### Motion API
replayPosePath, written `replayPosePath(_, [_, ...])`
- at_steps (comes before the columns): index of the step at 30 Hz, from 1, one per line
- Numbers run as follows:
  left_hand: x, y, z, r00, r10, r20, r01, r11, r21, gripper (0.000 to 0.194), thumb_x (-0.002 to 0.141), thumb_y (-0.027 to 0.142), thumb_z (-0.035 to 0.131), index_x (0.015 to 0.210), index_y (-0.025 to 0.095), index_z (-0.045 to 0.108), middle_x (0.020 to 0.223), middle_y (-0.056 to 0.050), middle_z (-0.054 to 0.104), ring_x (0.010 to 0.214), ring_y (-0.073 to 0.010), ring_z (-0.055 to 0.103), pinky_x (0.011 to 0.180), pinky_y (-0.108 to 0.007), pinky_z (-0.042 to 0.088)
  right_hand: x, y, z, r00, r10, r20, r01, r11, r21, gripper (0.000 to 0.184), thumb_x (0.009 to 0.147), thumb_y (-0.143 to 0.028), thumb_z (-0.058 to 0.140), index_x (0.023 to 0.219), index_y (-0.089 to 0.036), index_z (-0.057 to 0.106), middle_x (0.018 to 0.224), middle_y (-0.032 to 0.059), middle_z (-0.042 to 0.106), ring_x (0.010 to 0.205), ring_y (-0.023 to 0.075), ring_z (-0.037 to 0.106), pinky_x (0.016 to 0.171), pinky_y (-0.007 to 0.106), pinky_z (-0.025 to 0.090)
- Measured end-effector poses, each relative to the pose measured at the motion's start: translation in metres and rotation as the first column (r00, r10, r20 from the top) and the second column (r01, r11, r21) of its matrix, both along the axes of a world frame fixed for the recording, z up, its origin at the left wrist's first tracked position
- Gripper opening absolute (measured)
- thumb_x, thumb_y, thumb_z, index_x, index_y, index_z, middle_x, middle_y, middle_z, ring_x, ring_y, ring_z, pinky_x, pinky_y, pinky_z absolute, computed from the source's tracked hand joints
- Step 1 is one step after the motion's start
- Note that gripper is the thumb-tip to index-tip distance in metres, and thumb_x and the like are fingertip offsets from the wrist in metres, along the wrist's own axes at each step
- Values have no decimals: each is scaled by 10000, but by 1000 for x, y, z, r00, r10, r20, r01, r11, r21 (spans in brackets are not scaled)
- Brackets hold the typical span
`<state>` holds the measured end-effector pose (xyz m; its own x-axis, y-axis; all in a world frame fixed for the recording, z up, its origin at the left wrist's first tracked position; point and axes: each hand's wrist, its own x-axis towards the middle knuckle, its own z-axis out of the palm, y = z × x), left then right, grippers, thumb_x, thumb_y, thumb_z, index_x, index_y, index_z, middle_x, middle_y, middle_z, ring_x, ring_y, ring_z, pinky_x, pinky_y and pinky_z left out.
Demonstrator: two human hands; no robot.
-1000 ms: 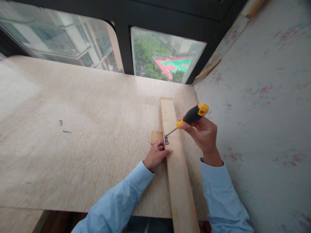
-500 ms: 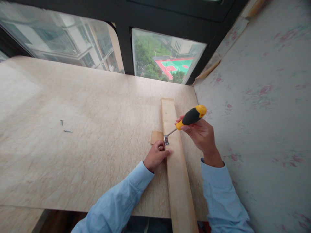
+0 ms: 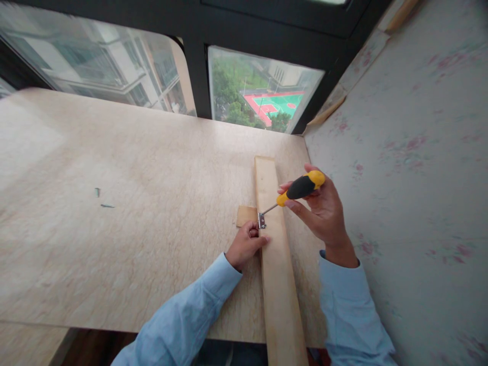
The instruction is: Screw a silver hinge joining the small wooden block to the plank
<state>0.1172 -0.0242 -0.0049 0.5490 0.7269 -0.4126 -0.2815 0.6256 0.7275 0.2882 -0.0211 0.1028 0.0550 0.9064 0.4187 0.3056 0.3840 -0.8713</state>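
A long pale wooden plank (image 3: 276, 264) lies on the marbled beige tabletop (image 3: 133, 229), running away from me on the right. A small metal bracket (image 3: 261, 220) stands at the plank's left edge, beside a small wooden block (image 3: 245, 215). My left hand (image 3: 245, 246) is curled against the plank's edge, its fingers pinching the bracket. My right hand (image 3: 322, 211) grips the black and yellow handle of a screwdriver (image 3: 295, 191). The screwdriver's tip rests on the bracket.
Two small dark screws (image 3: 101, 198) lie on the tabletop at the left. A floral papered wall (image 3: 412, 178) stands close on the right. Dark-framed windows (image 3: 198, 66) run along the table's far edge.
My right hand has shifted its hold on the screwdriver handle, with the fingers turned round it. The handle sits slightly lower. My left hand, the bracket and the plank have stayed put.
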Motion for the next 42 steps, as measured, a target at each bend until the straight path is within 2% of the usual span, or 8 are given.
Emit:
replayPosePath(5, [0,0,-1,1000,-5,-4,5,1000,9,464,548,258,877,885,161,573,844,-61,704,767,-193,679,765,-334,529,4,-4,2,967,-164,193,142,982,125,854,781,-358,784,1483,-412,301,1450,55,524,1038,229,677,868,423,611])
replayPosePath(9, [0,0,0,1000,-7,-1,7,1000,9,462,551,260,879,884,161,574,843,-62,706,778,-195,678,755,-325,529,2,-6,3,921,-285,266,240,952,192,704,712,-348,840,1327,-331,498,1311,51,591,990,218,647,747,348,604])
replayPosePath(13, [-1,-1,1,1000,-10,10,10,1000,5,457,564,268,873,896,159,578,847,-61,708,774,-189,678,764,-327,530,-7,-5,8,949,-249,191,232,967,110,493,764,-317,803,1189,-298,553,1141,33,641,995,205,649,879,368,571])
replayPosePath(17, [-1,0,3,1000,-19,6,19,1000,5,459,560,270,876,893,159,580,828,-53,704,769,-187,678,767,-326,528,-15,-2,12,994,-106,-27,108,992,61,411,830,-322,743,1181,-309,529,1265,41,619,1229,225,594,1103,458,452])
replayPosePath(20, [-1,0,2,1000,-18,4,18,1000,12,464,554,272,879,896,159,586,830,-52,707,767,-186,678,762,-323,528,-20,2,10,983,-22,-184,19,1000,-14,424,840,-331,732,1191,-319,494,1241,32,629,1077,202,683,975,429,556])
replayPosePath(27, [-1,0,1,1000,-22,10,22,1000,20,448,571,267,875,892,154,585,855,-57,719,761,-176,681,748,-310,528,-35,12,-4,948,-181,-263,217,969,117,557,659,-359,886,978,-298,433,825,-74,634,674,111,639,652,254,561])
replayPosePath(35, [-3,0,4,999,-51,11,51,998,25,447,585,300,879,906,151,606,833,-54,713,754,-181,682,754,-317,533,-38,9,-13,955,-7,-296,20,999,40,580,887,-608,551,1387,-353,408,945,6,592,797,162,611,748,356,555])
replayPosePath(42, [-4,0,8,999,-29,29,29,1000,-1,477,579,291,887,963,147,643,864,-71,726,790,-203,698,784,-341,546,-33,9,-6,945,-12,-328,16,1000,10,432,827,-482,692,1211,-326,571,1137,35,610,1050,200,636,924,392,548])
